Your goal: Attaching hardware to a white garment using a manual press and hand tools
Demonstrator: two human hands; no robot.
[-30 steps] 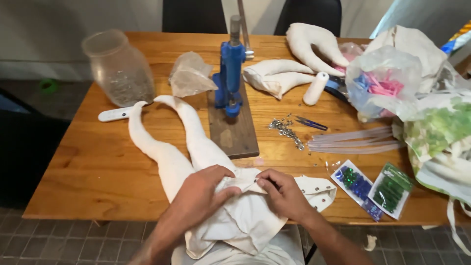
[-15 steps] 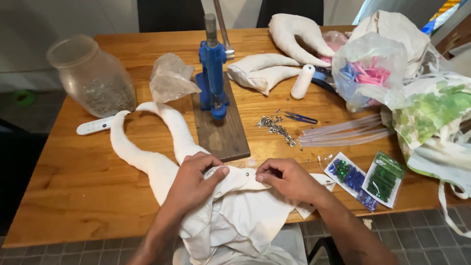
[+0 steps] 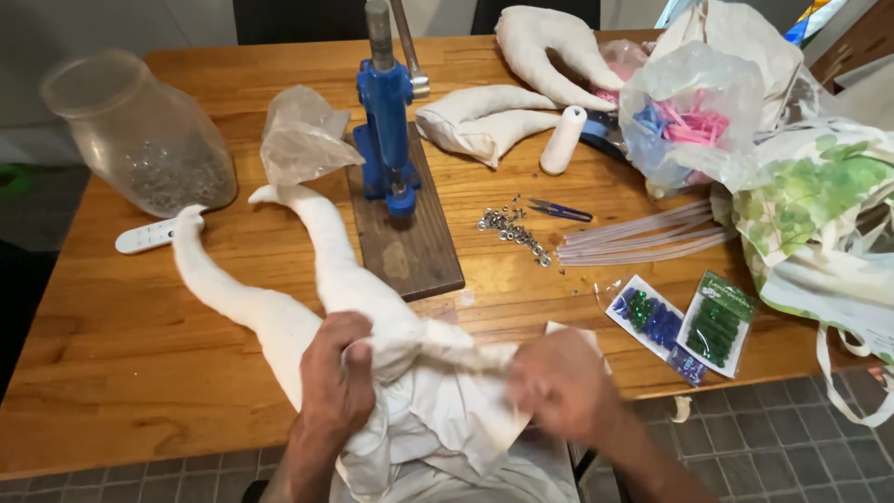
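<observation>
A white stuffed fabric figure (image 3: 317,270) with two long padded limbs lies on the wooden table (image 3: 112,373), its loose cloth end hanging over the near edge. My left hand (image 3: 335,387) grips the cloth where the limbs join. My right hand (image 3: 559,382), blurred by motion, pinches a stretched strip of the same cloth and holds it taut to the right.
A blue hand press (image 3: 386,121) stands on a dark board (image 3: 414,242). A clear jar (image 3: 140,140) and a white remote (image 3: 144,236) are at left. Metal eyelets (image 3: 510,228), small snips (image 3: 557,211), clear tubes (image 3: 643,240), bead packets (image 3: 684,321), plastic bags (image 3: 689,112) and more stuffed parts (image 3: 484,121) lie at right.
My right hand has pulled the cloth strip out to the right and now blurs. My left hand has clenched tighter on the fabric. The view has moved closer to the table.
</observation>
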